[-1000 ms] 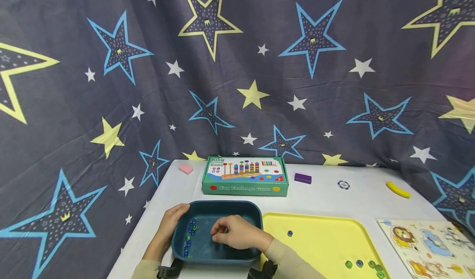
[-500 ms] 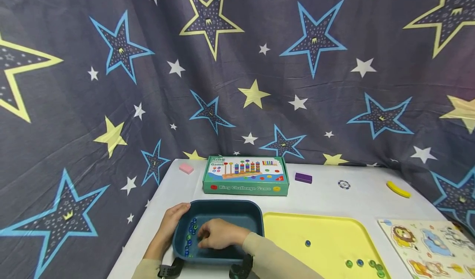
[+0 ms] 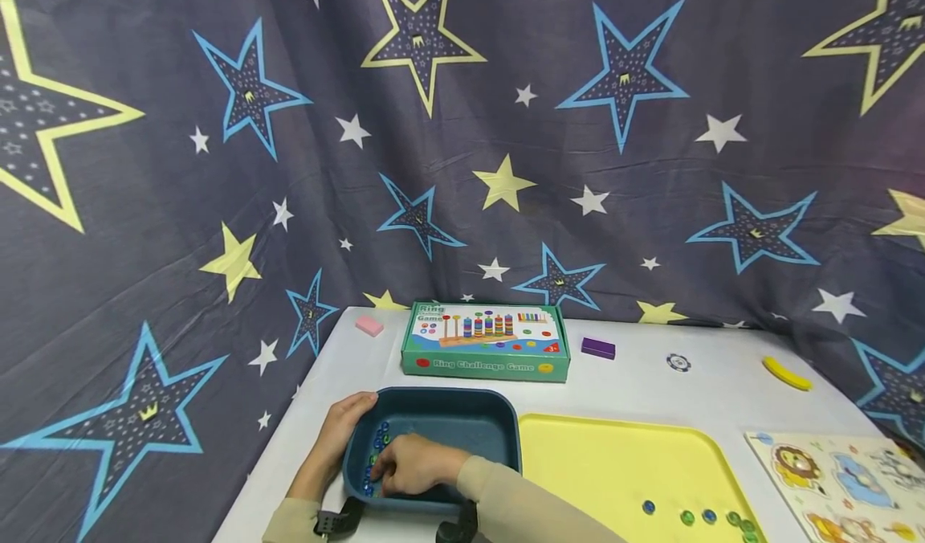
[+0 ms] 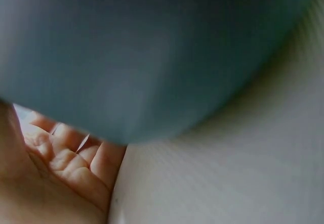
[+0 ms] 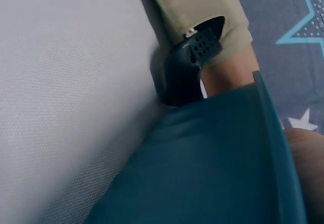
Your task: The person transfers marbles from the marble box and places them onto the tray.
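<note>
A dark teal bin point(image 3: 462, 406) stands on the table with several blue and green glass marbles point(image 3: 382, 433) lined up along its left inside wall. My left hand point(image 3: 338, 430) rests along the bin's left outer side, fingers reaching to the far left corner. In the left wrist view its palm point(image 4: 76, 168) faces the outer wall, with the fingers partly hidden behind it. My right hand point(image 3: 419, 463) is inside the bin, thumb and bent fingers apart, fingertips at the near marbles. The right wrist view mostly shows the bin's wall point(image 5: 212, 153).
A yellow tray point(image 3: 592, 447) right of the bin holds a blue marble point(image 3: 649, 507) and several others at its near right. Behind stand a green game box point(image 3: 486, 342), pink block point(image 3: 369, 325) and purple block point(image 3: 598, 348). Farther right lie a chip point(image 3: 678, 362), yellow banana-shaped piece point(image 3: 787, 373) and animal puzzle point(image 3: 824, 479).
My right hand has moved left across the bin to the row of marbles. One blue marble on the yellow tray has rolled right, toward the others. The left hand stays at the bin.
</note>
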Available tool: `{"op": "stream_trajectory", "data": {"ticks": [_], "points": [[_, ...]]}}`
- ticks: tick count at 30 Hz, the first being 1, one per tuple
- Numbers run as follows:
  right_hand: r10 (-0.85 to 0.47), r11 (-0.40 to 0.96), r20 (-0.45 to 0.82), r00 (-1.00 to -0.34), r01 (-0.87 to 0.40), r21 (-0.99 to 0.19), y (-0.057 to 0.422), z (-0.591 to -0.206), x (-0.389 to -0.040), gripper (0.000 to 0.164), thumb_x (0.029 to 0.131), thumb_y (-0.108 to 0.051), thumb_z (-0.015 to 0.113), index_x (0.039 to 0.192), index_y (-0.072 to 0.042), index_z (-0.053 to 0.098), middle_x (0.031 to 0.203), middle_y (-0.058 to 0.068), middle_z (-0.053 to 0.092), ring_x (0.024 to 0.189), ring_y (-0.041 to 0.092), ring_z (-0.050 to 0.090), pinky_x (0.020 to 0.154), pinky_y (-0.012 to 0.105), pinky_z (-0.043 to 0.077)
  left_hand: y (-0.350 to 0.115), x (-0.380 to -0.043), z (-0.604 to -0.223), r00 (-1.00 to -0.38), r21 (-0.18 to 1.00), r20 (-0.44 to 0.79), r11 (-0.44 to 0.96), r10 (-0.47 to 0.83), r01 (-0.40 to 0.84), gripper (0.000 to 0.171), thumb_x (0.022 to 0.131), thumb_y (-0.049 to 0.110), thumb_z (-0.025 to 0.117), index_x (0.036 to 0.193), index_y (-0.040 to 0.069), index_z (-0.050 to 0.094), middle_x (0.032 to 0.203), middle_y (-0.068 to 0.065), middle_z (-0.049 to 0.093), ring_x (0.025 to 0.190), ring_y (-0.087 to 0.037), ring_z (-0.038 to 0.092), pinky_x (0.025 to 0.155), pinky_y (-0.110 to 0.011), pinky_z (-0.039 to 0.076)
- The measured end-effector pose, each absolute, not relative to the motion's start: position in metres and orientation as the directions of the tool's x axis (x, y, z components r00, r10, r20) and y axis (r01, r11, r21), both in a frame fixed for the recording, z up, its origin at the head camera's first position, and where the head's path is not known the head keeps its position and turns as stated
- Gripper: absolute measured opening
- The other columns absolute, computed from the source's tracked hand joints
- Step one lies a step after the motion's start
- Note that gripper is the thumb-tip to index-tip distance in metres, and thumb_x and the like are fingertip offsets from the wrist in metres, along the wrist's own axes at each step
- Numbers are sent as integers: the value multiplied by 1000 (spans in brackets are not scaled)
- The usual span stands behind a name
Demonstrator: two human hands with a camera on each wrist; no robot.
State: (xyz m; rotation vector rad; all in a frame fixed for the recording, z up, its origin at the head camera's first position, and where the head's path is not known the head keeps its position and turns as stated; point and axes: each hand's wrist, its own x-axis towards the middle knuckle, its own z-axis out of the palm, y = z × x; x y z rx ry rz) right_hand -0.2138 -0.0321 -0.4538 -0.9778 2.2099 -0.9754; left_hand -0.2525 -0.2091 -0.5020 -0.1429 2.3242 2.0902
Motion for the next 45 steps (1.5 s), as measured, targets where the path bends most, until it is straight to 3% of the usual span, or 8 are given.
{"op": "stream_trajectory", "data": {"ticks": [12,20,30,41,45], "points": [[-786,458,-167,-595,-379,-804,-36,-459,-211,10,79,0,62,82,-8,69,66,-10,61,59,-3,53,59,15,43,-210,-252,-500,-994,990,-94,101,-54,-99,41,85,37,59,103,1,64,96,-10,64,87,-18,57,77,-26,45],[-796,436,-148,-586,-388,-812,-36,-457,-208,10,79,0,61,81,-8,67,65,-10,60,57,-3,50,58,15,42,-205,-242,-481,-994,990,-102,97,-26,-104,35,89,28,57,104,-3,63,98,-14,63,89,-21,57,77,-28,45],[-811,419,-134,-569,-407,-811,-35,-455,-208,9,81,-4,62,79,-10,68,64,-12,60,57,-4,50,59,14,42,-202,-236,-474,-996,992,-89,90,-20,-91,35,89,27,56,103,-4,62,97,-16,63,88,-22,57,77,-28,45],[-812,338,-36,-582,-418,-844,-21,-451,-209,4,82,-13,65,78,-11,66,64,-14,60,56,-4,53,54,15,44,-203,-238,-477,-995,989,-98,108,-27,-100,36,88,28,57,103,-4,63,97,-17,63,87,-23,57,76,-29,46],[-780,293,-11,-626,-349,-890,-3,-445,-207,4,82,-14,65,80,-11,66,65,-9,62,53,-1,52,50,18,42,-208,-246,-492,-995,987,-82,131,-49,-88,38,86,35,59,101,0,65,94,-12,64,86,-19,56,76,-27,44]]}}
